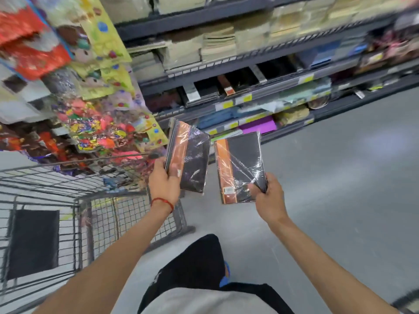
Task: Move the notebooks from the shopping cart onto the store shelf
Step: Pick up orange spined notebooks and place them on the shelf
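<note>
My left hand (163,182) grips a small stack of black notebooks with orange spines (189,155), wrapped in clear film, by its lower left edge. My right hand (267,196) pinches the lower right corner of another black and orange wrapped notebook (240,166). Both are held in the air over the floor, in front of the store shelf (226,71). The shopping cart (68,196) stands at the lower left, and a black notebook (34,243) lies flat in its basket.
Colourful gift bags and packets (86,98) hang on the rack to the left, above the cart. The shelf tiers hold paper stacks, black notebooks and coloured sheets. Grey floor (340,177) stretches to the right. My legs and a blue shoe show below.
</note>
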`<control>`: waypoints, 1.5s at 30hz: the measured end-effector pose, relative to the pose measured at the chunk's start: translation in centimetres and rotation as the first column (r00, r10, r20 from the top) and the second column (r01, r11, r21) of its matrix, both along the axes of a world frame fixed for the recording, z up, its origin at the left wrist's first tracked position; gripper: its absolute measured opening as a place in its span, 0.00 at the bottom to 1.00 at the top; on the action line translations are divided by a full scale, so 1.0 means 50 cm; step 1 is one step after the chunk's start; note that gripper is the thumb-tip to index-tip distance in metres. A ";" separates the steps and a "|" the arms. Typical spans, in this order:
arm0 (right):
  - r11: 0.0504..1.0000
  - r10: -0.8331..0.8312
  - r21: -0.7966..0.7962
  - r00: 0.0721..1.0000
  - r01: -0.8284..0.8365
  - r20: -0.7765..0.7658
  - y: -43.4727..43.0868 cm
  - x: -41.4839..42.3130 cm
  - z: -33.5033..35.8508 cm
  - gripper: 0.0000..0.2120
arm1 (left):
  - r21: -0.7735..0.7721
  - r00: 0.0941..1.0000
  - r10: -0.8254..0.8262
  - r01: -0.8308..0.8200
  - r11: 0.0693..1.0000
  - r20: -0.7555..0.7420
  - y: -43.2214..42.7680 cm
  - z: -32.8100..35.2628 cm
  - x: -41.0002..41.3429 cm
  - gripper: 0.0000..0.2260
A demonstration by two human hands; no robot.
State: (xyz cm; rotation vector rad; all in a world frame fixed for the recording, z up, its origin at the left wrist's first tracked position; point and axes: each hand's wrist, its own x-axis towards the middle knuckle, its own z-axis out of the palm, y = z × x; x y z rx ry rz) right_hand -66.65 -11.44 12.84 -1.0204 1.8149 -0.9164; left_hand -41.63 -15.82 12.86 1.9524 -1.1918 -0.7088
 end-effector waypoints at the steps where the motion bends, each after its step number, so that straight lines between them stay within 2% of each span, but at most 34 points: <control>1: 1.000 -0.014 -0.002 1.000 0.014 0.014 -0.018 -0.016 0.001 0.05 | 0.005 1.000 -0.012 0.011 1.000 0.010 -0.022 0.000 -0.017 0.10; 6: 0.999 -0.045 -0.009 0.998 0.045 0.034 -0.144 -0.103 0.000 0.06 | 0.005 0.997 -0.076 0.076 0.997 0.026 -0.164 -0.018 -0.107 0.13; 9: 0.999 -0.040 -0.015 0.999 0.040 -0.011 -0.238 -0.158 -0.006 0.05 | 0.009 0.993 -0.115 0.115 0.993 -0.003 -0.262 -0.043 -0.159 0.12; 14: 0.999 -0.009 0.036 1.000 0.009 -0.006 -0.375 -0.227 -0.019 0.06 | 0.063 0.992 -0.122 0.122 0.991 0.004 -0.400 -0.059 -0.230 0.07; 19: 0.996 0.047 0.077 0.999 -0.047 0.007 -0.481 -0.273 -0.023 0.08 | 0.111 0.996 -0.084 0.083 0.990 0.006 -0.483 -0.048 -0.290 0.07; 23: 0.985 0.117 0.125 0.992 -0.121 0.038 -0.548 -0.323 -0.041 0.10 | 0.144 1.000 0.002 -0.004 0.990 0.015 -0.510 -0.062 -0.329 0.06; 29: 0.935 0.302 0.169 0.950 -0.312 0.081 -0.649 -0.394 -0.082 0.06 | 0.152 0.971 0.235 -0.240 0.959 0.052 -0.504 -0.075 -0.412 0.12; 34: 0.891 0.398 0.193 0.911 -0.412 0.107 -0.727 -0.410 -0.115 0.05 | 0.147 0.873 0.480 -0.466 0.873 -0.084 -0.500 -0.118 -0.437 0.02; 36: 0.880 0.416 0.199 0.902 -0.431 0.116 -0.757 -0.400 -0.138 0.06 | 0.123 0.814 0.572 -0.560 0.819 -0.100 -0.503 -0.128 -0.441 0.04; 38: 0.873 0.418 0.206 0.895 -0.443 0.154 -0.784 -0.381 -0.157 0.09 | 0.101 0.780 0.615 -0.606 0.789 -0.120 -0.508 -0.137 -0.439 0.10; 42: 0.877 0.405 0.176 0.885 -0.447 0.230 -0.830 -0.337 -0.196 0.08 | 0.095 0.768 0.622 -0.615 0.783 -0.153 -0.510 -0.183 -0.413 0.08; 45: 0.894 0.340 0.173 0.879 -0.412 0.335 -0.858 -0.312 -0.230 0.11 | 0.082 0.772 0.617 -0.612 0.787 -0.152 -0.513 -0.215 -0.391 0.12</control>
